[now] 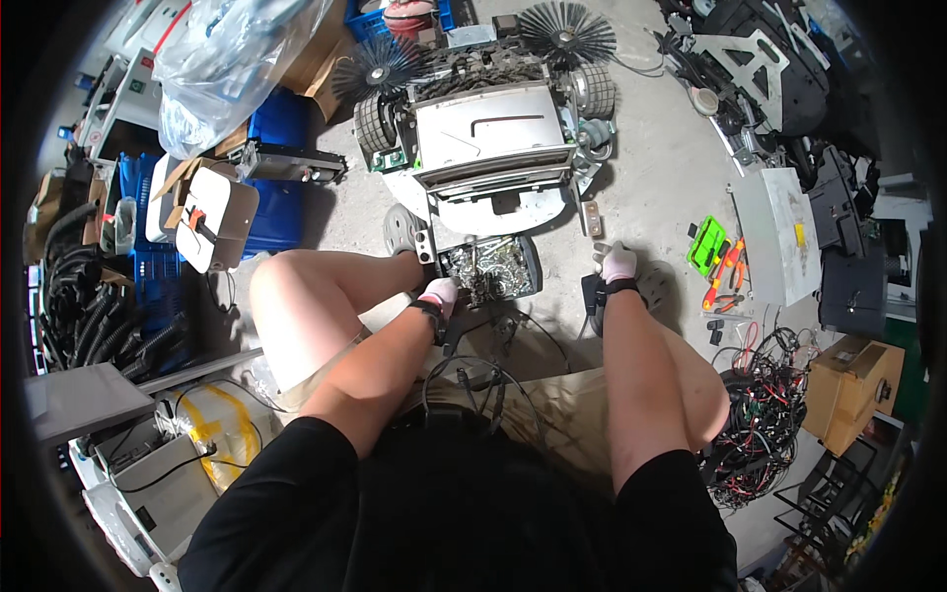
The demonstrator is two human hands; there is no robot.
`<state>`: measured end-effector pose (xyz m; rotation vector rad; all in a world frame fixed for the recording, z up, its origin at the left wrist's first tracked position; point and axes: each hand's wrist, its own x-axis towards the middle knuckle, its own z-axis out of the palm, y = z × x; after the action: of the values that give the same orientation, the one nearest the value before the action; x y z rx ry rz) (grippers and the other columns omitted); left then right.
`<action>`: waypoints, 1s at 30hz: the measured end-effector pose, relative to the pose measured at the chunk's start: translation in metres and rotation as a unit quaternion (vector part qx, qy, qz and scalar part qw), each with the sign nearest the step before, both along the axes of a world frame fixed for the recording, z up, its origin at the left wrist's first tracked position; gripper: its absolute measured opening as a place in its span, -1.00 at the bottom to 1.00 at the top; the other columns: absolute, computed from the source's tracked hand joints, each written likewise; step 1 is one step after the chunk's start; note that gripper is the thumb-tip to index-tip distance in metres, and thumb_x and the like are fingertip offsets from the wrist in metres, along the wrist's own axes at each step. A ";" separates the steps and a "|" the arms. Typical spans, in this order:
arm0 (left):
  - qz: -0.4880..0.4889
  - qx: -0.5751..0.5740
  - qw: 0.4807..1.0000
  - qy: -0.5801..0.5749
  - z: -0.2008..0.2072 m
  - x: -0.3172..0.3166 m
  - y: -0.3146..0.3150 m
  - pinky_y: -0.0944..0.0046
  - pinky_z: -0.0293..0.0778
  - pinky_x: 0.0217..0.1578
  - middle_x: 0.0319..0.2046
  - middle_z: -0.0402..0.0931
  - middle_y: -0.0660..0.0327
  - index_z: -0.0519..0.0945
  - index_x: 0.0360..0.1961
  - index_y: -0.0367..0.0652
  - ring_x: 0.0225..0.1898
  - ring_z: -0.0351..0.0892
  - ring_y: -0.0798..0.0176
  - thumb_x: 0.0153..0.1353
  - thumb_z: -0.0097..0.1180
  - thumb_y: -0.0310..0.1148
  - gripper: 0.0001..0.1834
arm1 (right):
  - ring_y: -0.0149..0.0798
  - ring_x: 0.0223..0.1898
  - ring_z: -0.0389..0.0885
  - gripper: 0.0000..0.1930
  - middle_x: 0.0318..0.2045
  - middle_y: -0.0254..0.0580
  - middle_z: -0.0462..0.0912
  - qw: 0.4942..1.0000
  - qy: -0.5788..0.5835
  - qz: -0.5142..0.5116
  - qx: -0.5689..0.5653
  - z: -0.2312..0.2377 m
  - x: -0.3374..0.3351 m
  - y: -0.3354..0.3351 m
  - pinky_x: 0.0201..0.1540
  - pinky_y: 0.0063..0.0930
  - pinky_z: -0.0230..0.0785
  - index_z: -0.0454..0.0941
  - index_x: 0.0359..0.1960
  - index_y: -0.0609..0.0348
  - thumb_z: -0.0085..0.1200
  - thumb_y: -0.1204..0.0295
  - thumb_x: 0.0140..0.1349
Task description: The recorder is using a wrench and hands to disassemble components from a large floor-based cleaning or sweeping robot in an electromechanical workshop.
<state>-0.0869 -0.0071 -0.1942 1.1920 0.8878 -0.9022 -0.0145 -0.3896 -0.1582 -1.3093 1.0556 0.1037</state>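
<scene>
The left hand, in a pale glove with a black wrist strap, reaches down with curled fingers to the left edge of the small dark tray of silvery screws and metal parts; whether it grips anything cannot be told. The right hand, gloved alike, rests loosely closed just right of that tray, apart from it, below the grey metal wheeled machine with round brushes

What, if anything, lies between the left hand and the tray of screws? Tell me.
Nothing visible. The left hand is at the near left edge of the tray of screws, with no object between them; whether they touch is unclear.
</scene>
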 end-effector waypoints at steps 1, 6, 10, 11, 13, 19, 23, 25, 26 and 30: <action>-0.006 0.003 1.000 -0.025 0.008 -0.003 0.005 0.26 0.45 -0.54 -0.45 0.60 0.22 0.58 -0.22 -0.15 -0.51 0.57 0.27 0.38 -0.17 -0.23 -0.70 | -0.40 -0.77 0.46 -0.69 -0.56 -0.14 0.68 1.000 0.002 0.001 -0.002 0.011 0.003 0.003 -0.82 -0.45 0.14 0.48 -0.31 0.22 -0.27 0.28 0.35; -0.022 -0.079 0.991 -0.103 0.116 0.023 -0.075 0.32 0.47 -0.47 -0.38 0.60 0.24 0.58 -0.19 -0.16 -0.44 0.57 0.31 0.38 -0.10 -0.22 -0.73 | -0.32 -0.72 0.47 -0.53 -0.60 -0.14 0.65 0.981 -0.048 0.096 -0.164 0.064 0.023 -0.018 -0.64 -0.43 0.28 0.49 -0.70 0.17 -0.15 0.22 0.36; -0.054 -0.167 0.967 -0.185 0.162 0.068 -0.134 0.31 0.48 -0.29 -0.19 0.55 0.19 0.51 0.00 -0.24 -0.23 0.54 0.30 0.35 0.02 -0.28 -0.70 | -0.33 -0.61 0.56 -0.72 -0.60 -0.22 0.61 0.932 -0.153 0.245 -0.219 0.094 0.036 -0.004 -0.50 -0.47 0.40 0.56 -0.42 0.22 -0.07 0.31 0.35; -0.057 -0.158 0.961 -0.222 0.163 0.078 -0.144 0.32 0.47 -0.28 -0.18 0.54 0.19 0.50 0.00 -0.25 -0.23 0.53 0.31 0.35 0.02 -0.28 -0.69 | -0.33 -0.61 0.56 -0.72 -0.60 -0.22 0.61 0.931 -0.150 0.246 -0.222 0.105 0.034 0.008 -0.50 -0.47 0.40 0.56 -0.42 0.22 -0.07 0.31 0.35; -0.113 -0.112 0.948 -0.274 0.160 0.101 -0.163 0.33 0.46 -0.27 -0.23 0.54 0.20 0.50 0.01 -0.27 -0.26 0.50 0.31 0.34 0.03 -0.28 -0.68 | -0.20 -0.38 0.64 -0.76 -0.43 -0.05 0.68 0.908 -0.159 0.263 -0.284 0.121 0.028 0.015 -0.22 -0.36 0.43 0.61 -0.25 0.28 -0.07 0.39 0.31; -0.053 -0.151 0.973 -0.168 0.130 0.096 -0.178 0.29 0.51 -0.35 -0.21 0.58 0.13 0.49 0.06 -0.26 -0.37 0.51 0.29 0.32 -0.01 -0.39 -0.68 | -0.30 -0.36 0.62 -0.66 -0.44 -0.20 0.65 0.870 -0.115 0.357 -0.322 0.106 0.009 0.017 -0.26 -0.46 0.43 0.57 -0.08 0.25 0.01 0.21 0.33; -0.049 -0.204 0.970 -0.127 0.062 0.081 -0.173 0.29 0.48 -0.48 -0.26 0.59 0.15 0.49 -0.05 -0.29 -0.49 0.46 0.36 0.30 -0.03 -0.52 -0.78 | -0.51 -0.79 0.19 -0.65 -0.73 -0.46 0.26 0.961 -0.026 0.273 -0.037 0.112 0.027 0.044 -0.75 -0.54 -0.05 0.56 -0.16 0.17 0.01 0.12 0.33; -0.088 -0.176 0.973 -0.122 0.053 0.069 -0.174 0.32 0.47 -0.46 -0.24 0.58 0.15 0.50 -0.04 -0.28 -0.45 0.48 0.36 0.29 0.00 -0.51 -0.77 | -0.49 -0.81 0.19 -0.67 -0.73 -0.44 0.31 0.953 0.025 0.289 -0.085 0.111 0.034 0.031 -0.77 -0.54 -0.03 0.56 -0.23 0.16 0.01 0.12 0.33; -0.119 -0.168 0.966 -0.159 0.057 0.066 -0.173 0.26 0.51 -0.34 -0.21 0.58 0.08 0.49 -0.04 -0.31 -0.34 0.56 0.21 0.27 0.04 -0.44 -0.74 | -0.50 -0.81 0.18 -0.65 -0.72 -0.43 0.35 0.930 -0.076 0.316 -0.169 0.111 0.037 0.026 -0.77 -0.56 -0.03 0.57 -0.27 0.14 -0.02 0.08 0.34; -0.190 0.073 0.896 -0.395 0.161 0.077 -0.162 0.14 0.45 -0.04 -0.20 0.55 -0.06 0.49 -0.03 -0.30 -0.10 0.56 -0.04 0.25 0.04 -0.31 -0.66 | -0.50 -0.81 0.21 -0.60 -0.69 -0.40 0.42 0.963 -0.075 0.244 -0.085 0.207 0.069 0.042 -0.78 -0.56 -0.03 0.59 -0.26 0.13 -0.06 0.03 0.34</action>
<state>-0.0099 -0.1695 -0.0328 1.7187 0.0558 -0.5581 0.0546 -0.3474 0.0485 -1.6878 0.6046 0.2840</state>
